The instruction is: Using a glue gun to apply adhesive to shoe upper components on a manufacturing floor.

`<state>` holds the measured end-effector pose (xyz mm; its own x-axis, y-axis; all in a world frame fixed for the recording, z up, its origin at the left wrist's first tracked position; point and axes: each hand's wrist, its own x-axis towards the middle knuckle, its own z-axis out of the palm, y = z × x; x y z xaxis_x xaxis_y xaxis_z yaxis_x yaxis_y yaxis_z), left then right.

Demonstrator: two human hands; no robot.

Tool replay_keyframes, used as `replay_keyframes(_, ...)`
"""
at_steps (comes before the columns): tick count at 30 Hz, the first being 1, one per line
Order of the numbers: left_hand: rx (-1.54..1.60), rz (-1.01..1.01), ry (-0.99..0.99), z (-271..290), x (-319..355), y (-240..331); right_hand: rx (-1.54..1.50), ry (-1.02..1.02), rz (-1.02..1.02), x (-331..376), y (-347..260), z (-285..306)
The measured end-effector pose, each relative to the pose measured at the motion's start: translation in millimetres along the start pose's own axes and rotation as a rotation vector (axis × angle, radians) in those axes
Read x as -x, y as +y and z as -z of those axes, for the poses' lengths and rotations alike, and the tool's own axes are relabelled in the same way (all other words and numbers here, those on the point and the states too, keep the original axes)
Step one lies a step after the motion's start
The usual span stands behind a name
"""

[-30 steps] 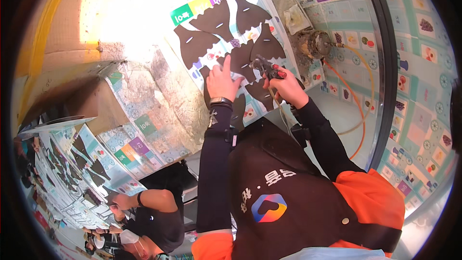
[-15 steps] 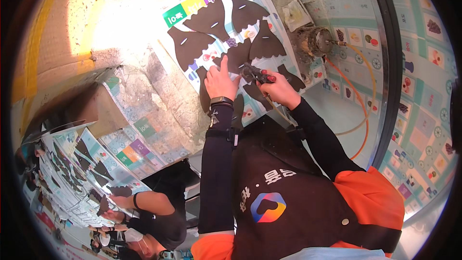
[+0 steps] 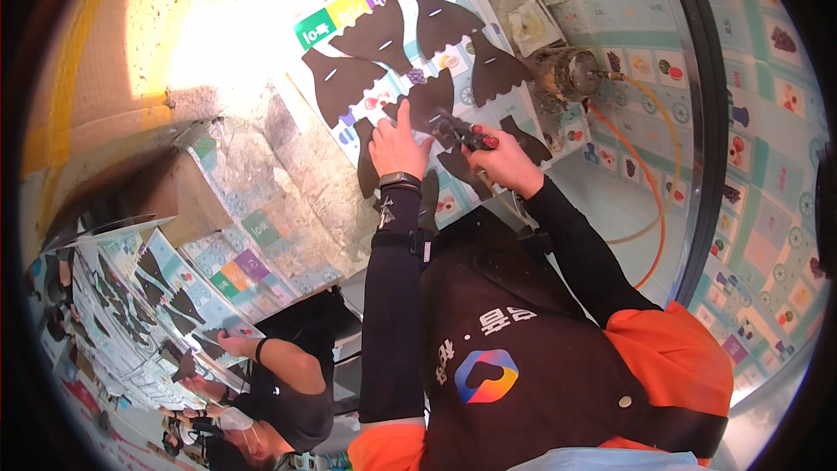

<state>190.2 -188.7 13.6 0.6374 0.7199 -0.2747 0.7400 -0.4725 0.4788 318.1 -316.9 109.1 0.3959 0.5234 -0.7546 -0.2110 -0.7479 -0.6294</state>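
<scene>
My right hand (image 3: 501,160) is wrapped round a dark spray gun (image 3: 462,134) with red parts, its nozzle end close above a dark brown scallop-edged piece (image 3: 427,98). On that piece's left edge rests the index finger of my left hand (image 3: 398,146), thumb held apart and nothing gripped. Several similar dark cut pieces lie around it on a printed sheet (image 3: 307,61), such as a wide piece (image 3: 375,35) at the far side, a slitted piece (image 3: 445,22) at the upper right and another piece (image 3: 499,71) at the right. My left hand partly covers the pieces below it.
A grimy round pot (image 3: 565,76) stands right of the sheet, with an orange hose (image 3: 649,201) and a pale hose running from it. Cardboard (image 3: 113,52) lies at the left. At the lower left a co-worker (image 3: 292,388) handles dark pieces beside more sheets. A dark metal edge (image 3: 708,122) runs down the right.
The dark piece at the right has shifted and turned slightly toward the sheet's right edge. My hands have barely moved. The co-worker's arm has moved.
</scene>
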Motion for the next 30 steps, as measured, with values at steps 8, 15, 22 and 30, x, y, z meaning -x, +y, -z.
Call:
replay_keyframes(8, 0.135, 0.087, 0.028, 9.6, -21.9, 35.3, -0.231, 0.19, 0.104, 41.1, -24.0, 67.0)
replay_keyframes(15, 0.181, -0.19, 0.086, -51.4, -46.8, 113.9, -0.095, 0.27, 0.079, -19.8, -36.2, 109.1)
replay_keyframes(22, 0.279, -0.05, 0.118, -72.8, -51.9, 119.6, -0.011, 0.258, 0.036, -50.9, -27.6, 117.8)
replay_keyframes(30, 0.341, -0.01, 0.098, -69.8, -57.3, 120.5, -0.093, 0.094, 0.081, -61.7, -10.9, 120.4)
